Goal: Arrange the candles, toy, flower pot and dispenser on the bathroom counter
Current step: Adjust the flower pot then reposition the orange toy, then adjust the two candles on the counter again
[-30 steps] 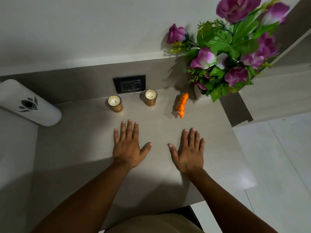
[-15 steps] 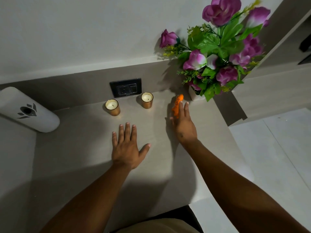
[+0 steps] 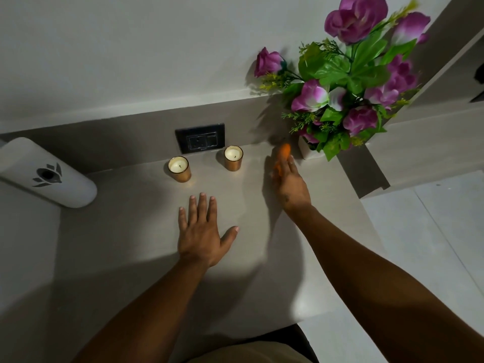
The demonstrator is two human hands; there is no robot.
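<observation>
Orange toy [image 3: 284, 152] is sitting in the right hand [image 3: 290, 183], fingers closing round it; swinging wide risks toppling the flower pot [image 3: 303, 151] just beside it. Left hand [image 3: 200, 231] is lying open, flat on the bench [image 3: 136, 205].

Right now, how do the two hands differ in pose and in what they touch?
The left hand lies flat on the counter, fingers spread, touching no object; the right hand reaches further back, fingers on the orange toy. The left hand sits near the candles' side; the right hand is close to the flower pot. Both are bare.
</observation>
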